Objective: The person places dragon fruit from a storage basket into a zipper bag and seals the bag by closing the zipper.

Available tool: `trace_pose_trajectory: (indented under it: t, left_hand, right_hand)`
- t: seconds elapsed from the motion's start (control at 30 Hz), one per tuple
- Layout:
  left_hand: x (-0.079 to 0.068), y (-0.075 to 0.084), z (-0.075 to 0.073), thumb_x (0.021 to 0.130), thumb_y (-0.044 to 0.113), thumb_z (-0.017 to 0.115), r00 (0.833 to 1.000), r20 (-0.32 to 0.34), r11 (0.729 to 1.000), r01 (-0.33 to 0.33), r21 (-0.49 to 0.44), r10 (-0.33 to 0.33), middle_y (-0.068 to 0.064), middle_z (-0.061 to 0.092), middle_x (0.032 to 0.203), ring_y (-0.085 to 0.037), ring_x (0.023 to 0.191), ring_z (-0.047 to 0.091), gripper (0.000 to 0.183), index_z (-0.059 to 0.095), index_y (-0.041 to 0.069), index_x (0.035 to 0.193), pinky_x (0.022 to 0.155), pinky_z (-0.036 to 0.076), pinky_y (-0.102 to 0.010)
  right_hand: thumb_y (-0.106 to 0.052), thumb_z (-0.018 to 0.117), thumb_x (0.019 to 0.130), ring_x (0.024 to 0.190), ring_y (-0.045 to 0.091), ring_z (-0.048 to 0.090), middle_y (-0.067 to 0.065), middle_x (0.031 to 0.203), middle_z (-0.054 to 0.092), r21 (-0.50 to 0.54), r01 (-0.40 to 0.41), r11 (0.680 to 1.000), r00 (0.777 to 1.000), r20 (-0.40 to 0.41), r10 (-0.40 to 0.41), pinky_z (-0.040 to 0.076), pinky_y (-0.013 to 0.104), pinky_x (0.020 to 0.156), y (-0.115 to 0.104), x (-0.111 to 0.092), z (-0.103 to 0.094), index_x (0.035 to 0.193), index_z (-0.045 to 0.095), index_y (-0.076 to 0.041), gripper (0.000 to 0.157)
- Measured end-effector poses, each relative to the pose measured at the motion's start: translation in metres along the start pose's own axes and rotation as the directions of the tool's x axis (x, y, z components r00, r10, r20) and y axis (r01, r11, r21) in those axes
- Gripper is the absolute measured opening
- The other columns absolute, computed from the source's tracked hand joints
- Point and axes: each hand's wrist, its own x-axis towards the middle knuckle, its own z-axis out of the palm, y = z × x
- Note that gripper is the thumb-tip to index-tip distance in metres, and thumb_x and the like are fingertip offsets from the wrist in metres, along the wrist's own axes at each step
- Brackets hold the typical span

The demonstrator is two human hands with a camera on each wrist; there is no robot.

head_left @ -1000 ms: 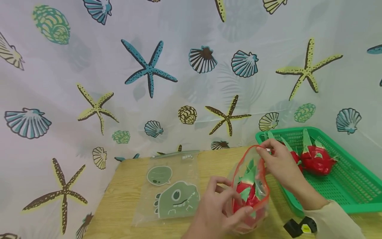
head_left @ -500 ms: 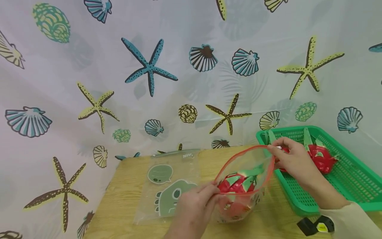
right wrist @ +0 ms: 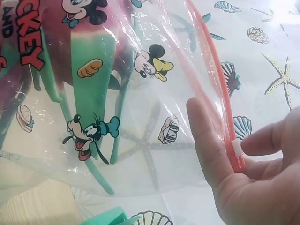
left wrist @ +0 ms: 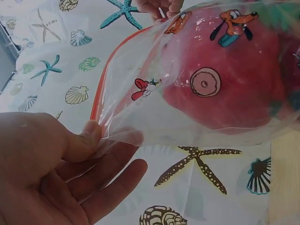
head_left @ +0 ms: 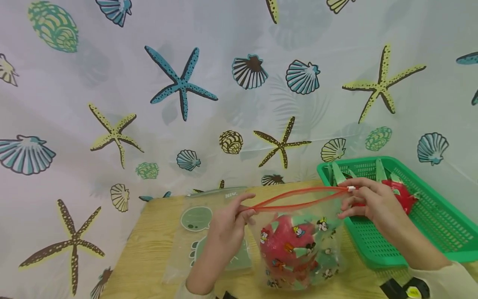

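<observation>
A clear zip bag [head_left: 332, 249] with a red zip strip and cartoon prints is held up over the table. Inside it lies a red and green dragon fruit [head_left: 287, 234], seen through the plastic. My left hand [head_left: 225, 228] pinches the bag's left top corner between thumb and fingers. At the opposite corner, my right hand [head_left: 373, 203] grips the end of the strip beside a white slider [head_left: 351, 189]. Between the hands the mouth gapes slightly. In the right wrist view, the slider [right wrist: 237, 148] sits between thumb and fingers.
On the right stands a green plastic basket [head_left: 440, 224] with more dragon fruit [head_left: 401, 195], partly behind my right arm. A flat clear bag with a dinosaur print [head_left: 196, 218] lies on the wooden table [head_left: 145, 241] at left. A shell-patterned cloth [head_left: 209, 124] hangs behind.
The bag's mouth has gone from wide and round to a narrow, stretched slit. My left hand has shifted from the rim's front to the left corner, and the bag now hangs upright, facing me.
</observation>
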Motion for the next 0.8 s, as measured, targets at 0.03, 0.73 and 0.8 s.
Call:
trace_pose_trajectory:
  t: [0.03,0.73,0.8]
  left_hand:
    - [0.003,-0.003,0.000,0.095,0.012,0.062,1.000,0.005,1.000,0.016,0.005,-0.016,-0.002,0.076,0.086,-0.010,0.069,0.069,0.023,0.068,0.009,0.117,0.047,0.042,-0.018]
    - [0.022,-0.034,0.003,0.091,0.018,0.069,0.985,-0.022,0.985,0.173,-0.010,-0.173,0.000,0.075,0.086,-0.008,0.075,0.068,0.012,0.075,0.011,0.098,0.068,0.055,-0.021]
    - [0.020,-0.036,0.002,0.091,0.018,0.069,0.978,-0.016,0.975,0.208,-0.081,-0.210,0.000,0.075,0.086,-0.009,0.076,0.069,0.012,0.074,0.011,0.099,0.071,0.057,-0.022]
  right_hand:
    - [-0.015,0.040,0.107,0.072,0.025,0.068,0.010,0.079,0.067,-0.013,-0.002,1.000,1.000,-0.013,0.002,0.062,0.039,0.070,0.001,-0.001,0.000,0.118,0.062,-0.012,0.025]
    - [-0.015,0.058,0.100,0.080,0.014,0.073,0.003,0.092,0.074,-0.206,0.052,0.977,0.974,-0.207,-0.095,0.059,0.026,0.072,0.009,-0.009,0.007,0.128,0.057,0.004,0.034]
    - [-0.015,0.059,0.099,0.080,0.014,0.074,0.002,0.091,0.075,-0.197,0.065,0.978,0.970,-0.219,-0.108,0.059,0.026,0.072,0.011,-0.009,0.006,0.125,0.060,0.001,0.031]
